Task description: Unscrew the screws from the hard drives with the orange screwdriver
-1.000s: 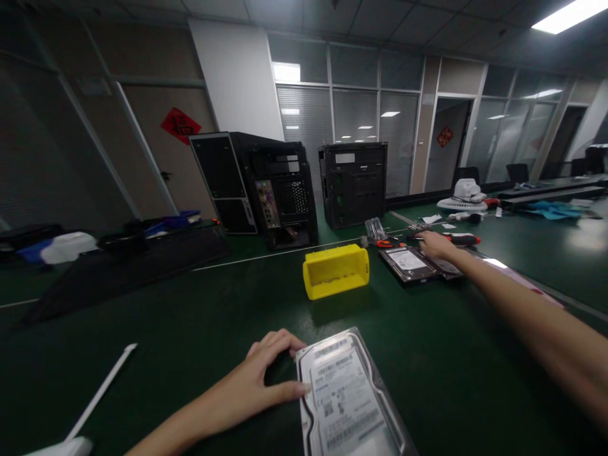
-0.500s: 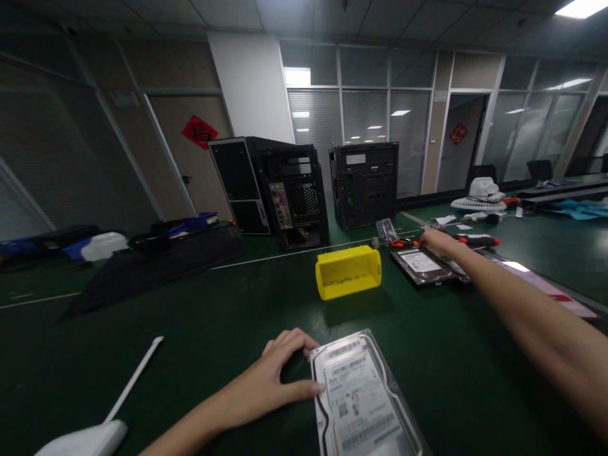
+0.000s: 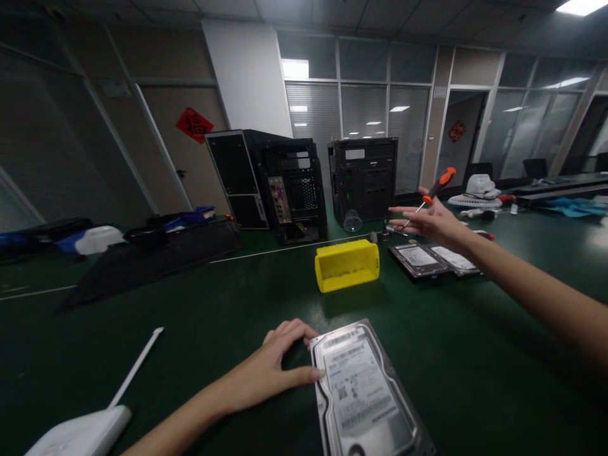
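Note:
A silver hard drive (image 3: 363, 399) with a white label lies at the bottom centre. My left hand (image 3: 273, 364) grips its left edge, the thumb on top and the other fingers at the far corner. At the right, my right hand (image 3: 434, 221) is raised above the table, holding a screwdriver (image 3: 441, 185) with an orange and dark handle. The screwdriver's shaft points down to the left. Below that hand lie two more hard drives (image 3: 418, 261). Between the hands stands a yellow bin (image 3: 348, 266) with small pieces inside.
Two black computer cases (image 3: 237, 180) (image 3: 365, 180) stand behind the bin. A white device with a thin arm (image 3: 80, 434) is at the lower left. A dark mat (image 3: 161, 263) lies at left, a clear cup (image 3: 352, 221) behind the bin.
My right hand has risen from the tools, now with the screwdriver in it. The pinkish flat item at the right is gone from view. My left hand stays on the hard drive.

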{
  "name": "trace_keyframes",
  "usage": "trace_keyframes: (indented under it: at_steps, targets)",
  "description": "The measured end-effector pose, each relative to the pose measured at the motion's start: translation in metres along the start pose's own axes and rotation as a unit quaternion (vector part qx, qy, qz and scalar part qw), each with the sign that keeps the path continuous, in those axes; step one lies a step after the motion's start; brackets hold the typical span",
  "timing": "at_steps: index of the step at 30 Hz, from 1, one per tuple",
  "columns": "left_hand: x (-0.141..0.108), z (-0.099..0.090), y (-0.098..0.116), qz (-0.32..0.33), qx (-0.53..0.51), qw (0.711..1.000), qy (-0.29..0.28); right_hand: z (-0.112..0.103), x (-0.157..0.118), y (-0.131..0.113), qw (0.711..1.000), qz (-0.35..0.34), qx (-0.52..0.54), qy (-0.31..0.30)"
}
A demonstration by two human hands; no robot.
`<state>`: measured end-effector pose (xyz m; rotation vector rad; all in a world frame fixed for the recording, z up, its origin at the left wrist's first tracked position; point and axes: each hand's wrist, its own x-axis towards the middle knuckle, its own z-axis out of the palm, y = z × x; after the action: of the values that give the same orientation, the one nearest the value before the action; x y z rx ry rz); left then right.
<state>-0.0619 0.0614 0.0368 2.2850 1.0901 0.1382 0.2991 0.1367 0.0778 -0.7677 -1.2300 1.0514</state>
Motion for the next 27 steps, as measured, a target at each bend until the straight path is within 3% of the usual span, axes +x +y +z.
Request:
trace_keyframes:
  at_steps: [4, 8, 11, 14, 16, 19, 23, 27]
  targets:
    - [-0.001, -0.001, 0.001, -0.006, -0.002, 1.0, 0.0, 0.041, -0.023, -0.01, 0.996, 0.001, 0.089, 0.012]
    - [-0.002, -0.001, 0.003, -0.013, -0.006, 1.0, -0.004, 0.062, -0.028, -0.011, 0.977, 0.083, 0.196, -0.021]
    - [-0.002, -0.001, 0.002, -0.021, -0.005, 1.0, -0.002, 0.076, -0.032, -0.012, 0.985, 0.094, 0.135, -0.053]
    - [-0.001, 0.0, -0.001, -0.013, -0.004, 1.0, 0.0, 0.093, -0.04, -0.01, 0.995, 0.034, 0.02, -0.09]
    - [-0.001, 0.0, -0.002, -0.005, -0.002, 1.0, 0.003, 0.105, -0.045, -0.007, 0.993, 0.003, 0.001, -0.119]
    - [0.0, 0.0, 0.0, 0.0, 0.001, 1.0, 0.005, 0.124, -0.048, -0.002, 0.99, 0.003, 0.045, -0.135]
    - [0.0, 0.001, 0.002, 0.005, 0.002, 1.0, 0.007, 0.144, -0.047, -0.002, 0.987, 0.027, 0.118, -0.108]
    - [0.001, 0.001, 0.001, 0.008, 0.004, 1.0, 0.007, 0.164, -0.055, -0.004, 0.964, 0.055, 0.223, -0.135]
